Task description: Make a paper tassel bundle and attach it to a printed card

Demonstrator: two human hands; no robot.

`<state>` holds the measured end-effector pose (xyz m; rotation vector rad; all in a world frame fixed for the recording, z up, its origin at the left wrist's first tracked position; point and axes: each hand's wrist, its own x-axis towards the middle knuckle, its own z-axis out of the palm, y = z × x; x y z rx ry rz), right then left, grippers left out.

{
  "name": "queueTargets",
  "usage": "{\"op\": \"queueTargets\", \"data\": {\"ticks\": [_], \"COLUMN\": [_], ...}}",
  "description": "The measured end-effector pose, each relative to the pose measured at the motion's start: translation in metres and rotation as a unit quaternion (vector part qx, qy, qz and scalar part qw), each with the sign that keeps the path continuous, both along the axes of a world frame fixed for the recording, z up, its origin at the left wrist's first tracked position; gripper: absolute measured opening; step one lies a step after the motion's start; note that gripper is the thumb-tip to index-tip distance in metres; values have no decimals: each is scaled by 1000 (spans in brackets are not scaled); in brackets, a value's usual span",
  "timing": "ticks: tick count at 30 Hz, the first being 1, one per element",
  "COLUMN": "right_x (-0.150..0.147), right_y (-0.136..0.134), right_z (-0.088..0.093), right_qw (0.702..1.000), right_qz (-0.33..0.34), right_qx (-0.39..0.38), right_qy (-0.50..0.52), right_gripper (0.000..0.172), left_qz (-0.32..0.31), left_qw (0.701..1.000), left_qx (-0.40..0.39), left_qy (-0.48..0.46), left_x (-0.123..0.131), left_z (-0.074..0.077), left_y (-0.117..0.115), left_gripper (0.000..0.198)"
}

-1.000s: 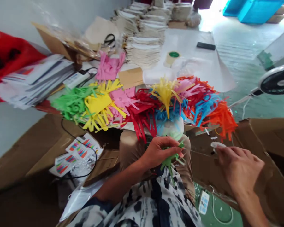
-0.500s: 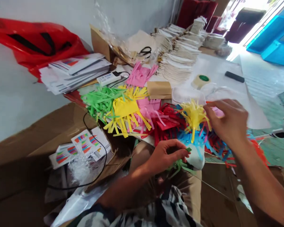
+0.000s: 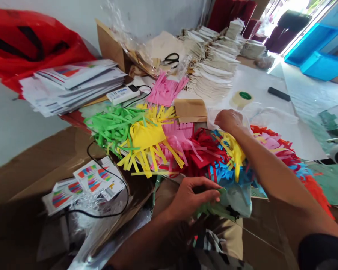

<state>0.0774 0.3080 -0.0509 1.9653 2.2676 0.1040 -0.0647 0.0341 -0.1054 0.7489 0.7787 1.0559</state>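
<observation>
My left hand (image 3: 193, 198) is pinched at thumb and forefinger on the top of a green paper tassel (image 3: 222, 192), whose strips hang below, above my lap. My right hand (image 3: 229, 119) is over a clear plastic tray (image 3: 212, 112), its fingers bent down and bunched; whatever they hold is hidden. Under my right forearm lies a yellow paper tassel (image 3: 233, 150). Nearby are red fringed paper (image 3: 201, 157), blue strips (image 3: 228, 173) and a row of mixed-colour tassels (image 3: 288, 150) at the right. A pale clear bag (image 3: 243, 200) sits beside the left hand.
Green (image 3: 109, 125), yellow (image 3: 148, 135) and pink fringed paper (image 3: 166, 90) lie at the table's left. Behind are stacked pale bundles (image 3: 211, 71), scissors (image 3: 171, 60) and a tape roll (image 3: 242, 99). An open carton (image 3: 59, 150) holding printed cards (image 3: 92, 180) and a black cable stands below.
My right hand has left the yellow tassel and moved up and left to the clear tray. The row of tassels at the right has come into view. My left hand keeps the green tassel.
</observation>
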Motion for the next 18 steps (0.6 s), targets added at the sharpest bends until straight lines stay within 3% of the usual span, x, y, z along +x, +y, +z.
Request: {"op": "queueTargets", "data": {"ticks": [3, 6, 10, 14, 18], "right_x": [10, 19, 34, 52, 73], "right_y": [-7, -30, -106, -200, -257], "right_z": [12, 30, 52, 59, 57], "right_qw": [1000, 987, 912, 873, 875], "right_qz": [-1, 44, 175, 243, 247], "right_qx": [21, 106, 214, 150, 99], "right_qy": [21, 114, 302, 396, 404], "right_gripper": [29, 31, 19, 14, 13], "left_qz": [32, 80, 139, 188, 178], "left_qw": [999, 997, 987, 967, 939], "left_qx": [0, 24, 74, 127, 206], "left_qy": [-7, -3, 26, 112, 210], "left_x": [-2, -1, 3, 11, 21], "left_z": [9, 18, 31, 45, 56], "left_y": [1, 1, 1, -4, -16], "left_gripper": [34, 35, 30, 23, 15]}}
